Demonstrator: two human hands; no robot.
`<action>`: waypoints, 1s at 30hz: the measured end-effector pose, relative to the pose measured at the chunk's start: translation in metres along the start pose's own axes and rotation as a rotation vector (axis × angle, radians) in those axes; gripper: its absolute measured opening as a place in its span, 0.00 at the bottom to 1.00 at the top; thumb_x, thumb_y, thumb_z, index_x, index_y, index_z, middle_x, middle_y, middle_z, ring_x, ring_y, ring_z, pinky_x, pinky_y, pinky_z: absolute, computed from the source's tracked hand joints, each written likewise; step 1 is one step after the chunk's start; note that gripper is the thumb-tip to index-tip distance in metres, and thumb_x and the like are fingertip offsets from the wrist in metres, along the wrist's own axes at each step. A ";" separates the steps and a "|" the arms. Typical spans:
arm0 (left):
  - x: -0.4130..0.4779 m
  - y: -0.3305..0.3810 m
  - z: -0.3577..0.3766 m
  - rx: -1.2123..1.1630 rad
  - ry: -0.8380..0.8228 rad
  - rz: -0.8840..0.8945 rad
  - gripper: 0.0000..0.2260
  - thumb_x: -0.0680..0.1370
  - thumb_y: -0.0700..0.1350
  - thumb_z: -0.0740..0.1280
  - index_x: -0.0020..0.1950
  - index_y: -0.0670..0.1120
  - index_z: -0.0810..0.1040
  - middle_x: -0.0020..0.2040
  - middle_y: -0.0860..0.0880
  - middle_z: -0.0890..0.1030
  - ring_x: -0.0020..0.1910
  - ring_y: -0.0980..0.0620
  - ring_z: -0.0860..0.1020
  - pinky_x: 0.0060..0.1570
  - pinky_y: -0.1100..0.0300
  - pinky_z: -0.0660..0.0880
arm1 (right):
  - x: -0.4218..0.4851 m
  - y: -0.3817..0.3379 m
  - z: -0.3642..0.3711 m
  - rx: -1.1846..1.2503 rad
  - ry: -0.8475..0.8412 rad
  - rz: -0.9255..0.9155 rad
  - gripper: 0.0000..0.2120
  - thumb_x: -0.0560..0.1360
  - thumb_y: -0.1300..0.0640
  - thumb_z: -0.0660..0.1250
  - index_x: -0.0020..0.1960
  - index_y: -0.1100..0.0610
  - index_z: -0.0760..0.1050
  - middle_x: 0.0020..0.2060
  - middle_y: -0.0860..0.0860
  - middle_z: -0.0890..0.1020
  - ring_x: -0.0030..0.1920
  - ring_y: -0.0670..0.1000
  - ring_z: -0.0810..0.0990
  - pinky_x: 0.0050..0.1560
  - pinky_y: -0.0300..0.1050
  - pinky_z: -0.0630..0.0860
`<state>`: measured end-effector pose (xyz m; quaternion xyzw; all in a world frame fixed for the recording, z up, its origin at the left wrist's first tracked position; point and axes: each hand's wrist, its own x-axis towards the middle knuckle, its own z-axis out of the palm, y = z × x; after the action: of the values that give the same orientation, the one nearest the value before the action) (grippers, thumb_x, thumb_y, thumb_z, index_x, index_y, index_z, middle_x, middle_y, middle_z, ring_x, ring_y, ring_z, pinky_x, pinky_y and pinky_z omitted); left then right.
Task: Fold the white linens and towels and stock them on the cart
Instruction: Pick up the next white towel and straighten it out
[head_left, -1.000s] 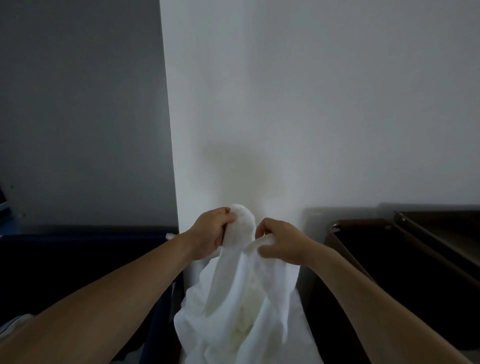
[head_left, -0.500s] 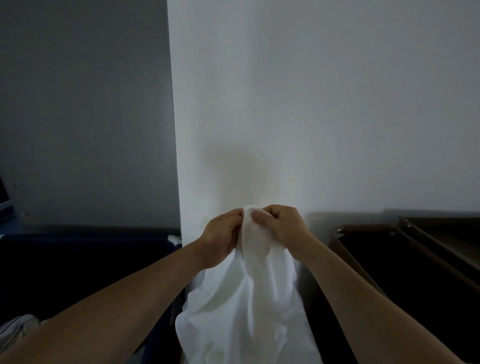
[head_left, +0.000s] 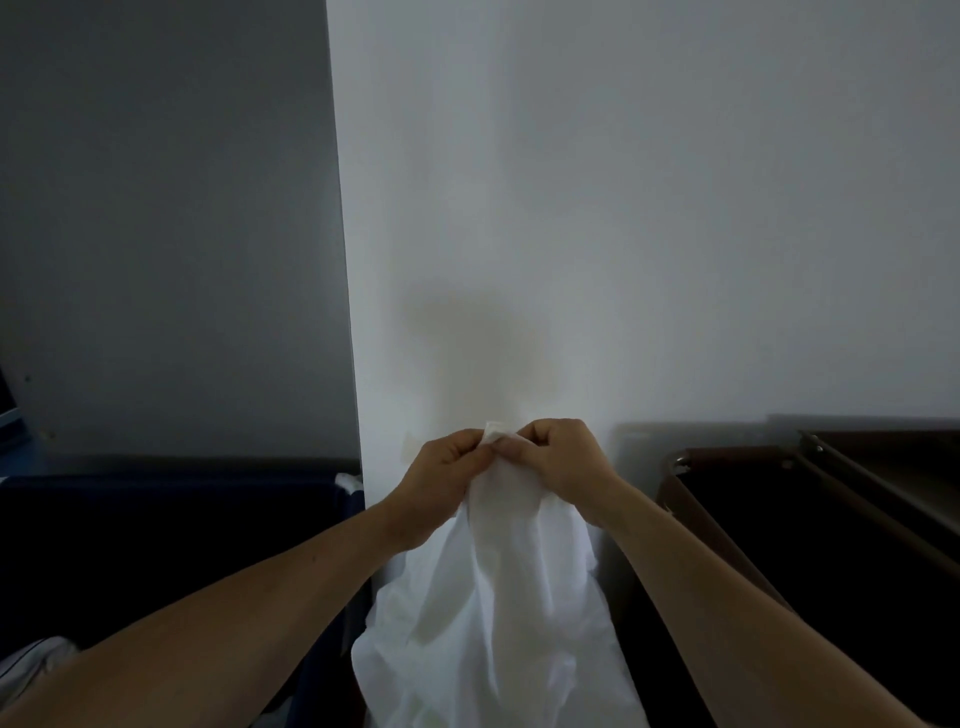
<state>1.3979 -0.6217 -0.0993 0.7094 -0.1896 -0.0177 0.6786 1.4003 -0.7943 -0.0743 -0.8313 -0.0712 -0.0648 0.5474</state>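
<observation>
Partly off-frame below: white linen (head_left: 498, 597).

white linen (head_left: 498, 597) lower part cut off by bottom edge, brown bin (head_left: 727, 499) interior too dark

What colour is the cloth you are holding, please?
White, plain; the cloth shows in the head view.

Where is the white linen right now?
Head view, lower centre: the white linen hangs pinched at its top by the left hand and right hand, before the white wall.
</observation>
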 end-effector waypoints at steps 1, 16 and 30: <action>0.001 0.001 0.000 0.024 0.019 0.017 0.10 0.83 0.45 0.62 0.56 0.50 0.83 0.52 0.49 0.85 0.53 0.49 0.83 0.49 0.59 0.79 | 0.000 0.000 -0.001 0.006 -0.007 -0.005 0.13 0.71 0.47 0.76 0.40 0.58 0.83 0.37 0.51 0.85 0.36 0.45 0.82 0.39 0.41 0.79; 0.029 0.083 -0.040 0.524 0.276 0.447 0.11 0.78 0.52 0.57 0.44 0.50 0.76 0.39 0.53 0.78 0.39 0.53 0.76 0.43 0.51 0.74 | 0.016 -0.061 -0.005 0.402 -0.192 -0.221 0.07 0.62 0.62 0.71 0.34 0.57 0.73 0.32 0.52 0.75 0.35 0.51 0.73 0.36 0.45 0.69; 0.083 0.137 -0.092 0.622 0.644 0.638 0.08 0.78 0.49 0.54 0.38 0.52 0.66 0.32 0.57 0.69 0.31 0.62 0.70 0.35 0.56 0.65 | 0.011 -0.060 -0.022 0.042 -0.022 -0.169 0.08 0.69 0.58 0.70 0.31 0.54 0.79 0.26 0.49 0.77 0.28 0.48 0.74 0.31 0.39 0.67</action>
<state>1.4677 -0.5591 0.0604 0.7533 -0.1742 0.4637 0.4326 1.3992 -0.7900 -0.0093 -0.8113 -0.1485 -0.1000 0.5565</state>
